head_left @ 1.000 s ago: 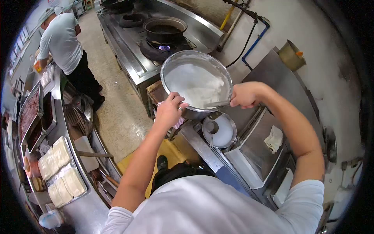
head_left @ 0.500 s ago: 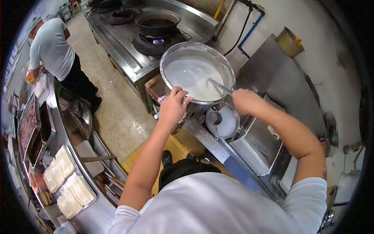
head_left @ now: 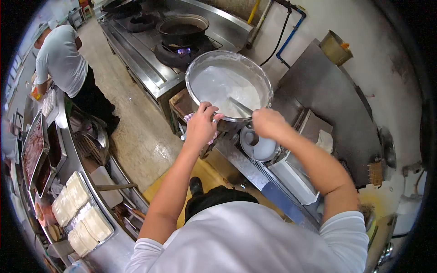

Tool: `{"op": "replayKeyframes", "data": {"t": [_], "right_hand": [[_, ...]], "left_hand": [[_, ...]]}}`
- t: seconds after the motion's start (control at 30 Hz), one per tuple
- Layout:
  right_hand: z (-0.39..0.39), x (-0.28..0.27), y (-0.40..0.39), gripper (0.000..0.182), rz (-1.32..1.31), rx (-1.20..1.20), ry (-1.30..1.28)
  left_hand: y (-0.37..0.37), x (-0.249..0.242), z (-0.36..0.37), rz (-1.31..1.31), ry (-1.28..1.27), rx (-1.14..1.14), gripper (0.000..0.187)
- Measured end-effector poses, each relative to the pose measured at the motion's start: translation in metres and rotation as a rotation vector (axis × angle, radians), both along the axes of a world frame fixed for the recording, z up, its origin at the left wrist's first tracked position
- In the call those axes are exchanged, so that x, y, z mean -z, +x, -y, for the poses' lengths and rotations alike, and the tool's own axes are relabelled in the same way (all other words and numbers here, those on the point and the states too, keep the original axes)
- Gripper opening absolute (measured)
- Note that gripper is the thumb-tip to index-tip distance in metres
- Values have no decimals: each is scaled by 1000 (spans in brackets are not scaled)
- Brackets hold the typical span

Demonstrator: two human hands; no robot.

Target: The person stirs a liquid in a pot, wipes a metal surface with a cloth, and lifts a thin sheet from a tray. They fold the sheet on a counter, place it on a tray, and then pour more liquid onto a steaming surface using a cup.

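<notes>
A large steel bowl (head_left: pixel 268 82) holds a white liquid (head_left: pixel 216 82), thicker-looking at the right. My left hand (head_left: pixel 203 123) grips the bowl's near rim, thumb and fingers over the edge. My right hand (head_left: pixel 268 123) is closed round the handle of a metal utensil (head_left: pixel 241 107), at the rim's near right side. The utensil's lower end is in the white contents, its shape partly hidden. Just below the bowl sits a smaller metal bowl (head_left: pixel 265 149) with pale liquid and a round cup-like piece in it.
A dark pan (head_left: pixel 182 25) stands over a lit burner at the back. Another person (head_left: pixel 63 59) bends over the left counter. Trays of reddish filling (head_left: pixel 34 145) and a tray of pale folded sheets (head_left: pixel 91 223) lie on that counter. A metal box (head_left: pixel 296 177) stands at right.
My right hand has moved left and slightly nearer me along the rim, drawing the utensil left through the white contents. My left hand keeps its grip on the bowl.
</notes>
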State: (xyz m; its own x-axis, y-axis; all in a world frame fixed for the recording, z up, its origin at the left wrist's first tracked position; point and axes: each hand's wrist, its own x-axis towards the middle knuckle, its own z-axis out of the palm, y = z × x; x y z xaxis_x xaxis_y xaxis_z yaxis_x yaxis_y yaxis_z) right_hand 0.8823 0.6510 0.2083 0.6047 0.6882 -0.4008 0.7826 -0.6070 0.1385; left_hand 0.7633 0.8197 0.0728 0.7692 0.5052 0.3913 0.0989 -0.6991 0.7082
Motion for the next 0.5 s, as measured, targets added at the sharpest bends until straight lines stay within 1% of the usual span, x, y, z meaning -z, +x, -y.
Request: {"op": "replayKeyframes", "data": {"t": [0.07,0.17,0.27,0.33,0.37,0.4,0.47,0.5], "right_hand": [[11,27,-3,22,206,-7,73],[34,26,18,21,200,-27,68],[45,-4,47,20,122,-147,24],[30,-45,54,17,10,-142,-204],[18,-50,69,19,-20,-173,-393],[8,-49,88,12,-21,-474,-615],[1,-66,92,22,-140,-106,-463],[4,-61,98,25,-220,-13,-374]], "left_hand": [[0,-2,2,-20,11,-8,30],[0,-7,7,-76,39,-39,30],[1,-11,8,-119,53,-39,30],[0,-15,12,-148,50,-51,30],[0,-17,14,-162,49,-60,29],[0,-17,15,-166,66,-68,29],[1,-16,17,-175,103,-85,30],[2,-15,17,-181,111,-89,30]]}}
